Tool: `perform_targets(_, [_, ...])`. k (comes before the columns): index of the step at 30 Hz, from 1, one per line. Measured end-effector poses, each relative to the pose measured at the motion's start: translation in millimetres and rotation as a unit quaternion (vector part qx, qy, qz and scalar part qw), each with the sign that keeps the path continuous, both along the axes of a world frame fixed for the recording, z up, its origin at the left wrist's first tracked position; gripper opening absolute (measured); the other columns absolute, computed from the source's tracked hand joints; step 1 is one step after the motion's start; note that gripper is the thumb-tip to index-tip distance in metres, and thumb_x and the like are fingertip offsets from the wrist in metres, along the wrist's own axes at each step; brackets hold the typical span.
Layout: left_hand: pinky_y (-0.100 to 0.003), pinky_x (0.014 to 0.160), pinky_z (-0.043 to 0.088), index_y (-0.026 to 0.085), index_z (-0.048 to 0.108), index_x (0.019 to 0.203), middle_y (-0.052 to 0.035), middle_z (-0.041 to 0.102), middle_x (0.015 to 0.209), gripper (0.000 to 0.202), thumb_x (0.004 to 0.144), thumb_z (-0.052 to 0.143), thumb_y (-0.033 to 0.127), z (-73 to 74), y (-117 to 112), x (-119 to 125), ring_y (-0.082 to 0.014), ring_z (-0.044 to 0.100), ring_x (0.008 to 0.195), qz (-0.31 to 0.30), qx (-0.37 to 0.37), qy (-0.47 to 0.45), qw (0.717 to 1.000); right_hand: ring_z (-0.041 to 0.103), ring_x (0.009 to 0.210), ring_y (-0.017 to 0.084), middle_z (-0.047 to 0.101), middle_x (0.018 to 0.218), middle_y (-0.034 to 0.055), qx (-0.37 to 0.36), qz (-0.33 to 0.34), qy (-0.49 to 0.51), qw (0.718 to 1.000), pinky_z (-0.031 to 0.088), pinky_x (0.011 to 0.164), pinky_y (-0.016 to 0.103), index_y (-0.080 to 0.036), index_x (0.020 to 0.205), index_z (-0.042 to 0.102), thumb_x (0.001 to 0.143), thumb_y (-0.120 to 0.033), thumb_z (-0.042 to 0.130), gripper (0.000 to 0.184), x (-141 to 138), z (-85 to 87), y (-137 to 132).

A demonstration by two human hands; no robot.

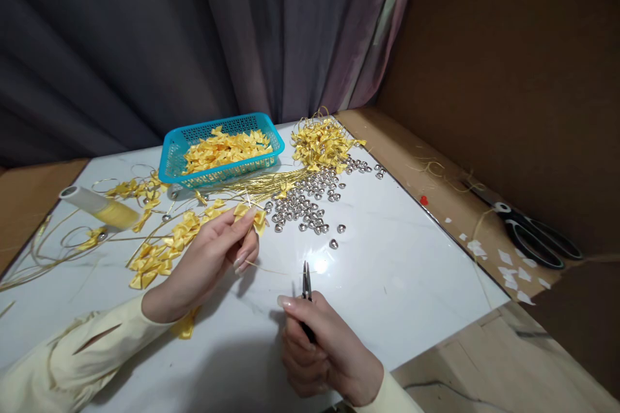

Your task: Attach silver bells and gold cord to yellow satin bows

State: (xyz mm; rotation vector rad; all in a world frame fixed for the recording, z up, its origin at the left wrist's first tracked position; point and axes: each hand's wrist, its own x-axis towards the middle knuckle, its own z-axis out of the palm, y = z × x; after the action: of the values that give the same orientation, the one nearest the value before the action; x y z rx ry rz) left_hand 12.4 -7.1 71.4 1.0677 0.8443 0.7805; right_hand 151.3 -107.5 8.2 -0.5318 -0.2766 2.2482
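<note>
My left hand [220, 248] pinches a yellow ribbon bow [260, 218] between thumb and fingers, above the white table [402, 271]. A thin yellow thread [271, 270] runs from those fingers toward my right hand. Wrapped round black thread snips [306, 284], my right hand [322, 348] is closed near the front of the table. The blades point away from me with their tips slightly apart, close to the thread's end. Loose yellow bows [155, 258] lie left of my left hand, and another bow [186, 324] is partly hidden under my left forearm.
Behind my hands stands a blue basket [220, 175] of yellow bows. Silver heart-shaped beads [298, 203] and gold cords [271, 184] lie beside a bow pile [322, 142]. A thread spool [104, 210] is at left; large scissors [537, 235] and white scraps [508, 274] lie right.
</note>
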Motion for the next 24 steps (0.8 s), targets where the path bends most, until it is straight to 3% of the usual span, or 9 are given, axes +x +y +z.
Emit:
perform_targets(7, [-0.013,0.04,0.034,0.016,0.043,0.064,0.0073,0.043,0.043,0.034,0.09,0.055,0.034,7.4,-4,3,-0.0042,0.04,0.038,-0.004,-0.011,-0.043,0.999,0.018,0.023,0.001,0.025,0.027,-0.0114,-0.012,0.035,0.033,0.999,0.022,0.024,0.011,-0.017,0.045,0.039,0.079,-0.042,0.059,0.047,0,-0.5,2])
perform_targets(12, [-0.013,0.04,0.034,0.015,0.045,0.066,0.0073,0.042,0.042,0.032,0.09,0.055,0.034,13.5,-4,7,-0.0042,0.041,0.038,-0.002,-0.006,-0.063,0.998,0.02,0.023,0.002,0.027,0.029,-0.0104,0.0,0.1,0.09,0.991,0.025,0.024,0.009,-0.017,0.047,0.039,0.08,-0.041,0.056,0.045,-1,0.0,2])
perform_targets(19, [-0.014,0.041,0.034,0.016,0.043,0.065,0.0072,0.042,0.043,0.033,0.088,0.058,0.034,12.0,-5,13,-0.0042,0.041,0.039,-0.015,-0.009,-0.07,0.997,0.021,0.022,0.002,0.032,0.03,-0.009,0.008,0.149,0.201,0.968,0.028,0.021,0.01,-0.016,0.05,0.046,0.083,-0.038,0.051,0.039,-5,-13.3,1])
perform_targets(24, [-0.014,0.04,0.033,0.016,0.045,0.066,0.0074,0.042,0.042,0.032,0.086,0.06,0.036,13.1,-6,13,-0.0044,0.039,0.038,-0.016,-0.01,-0.058,0.998,0.021,0.022,0.001,0.033,0.031,-0.0097,0.015,0.161,0.222,0.961,0.031,0.022,0.009,-0.016,0.05,0.046,0.081,-0.04,0.056,0.04,-2,-10.3,5])
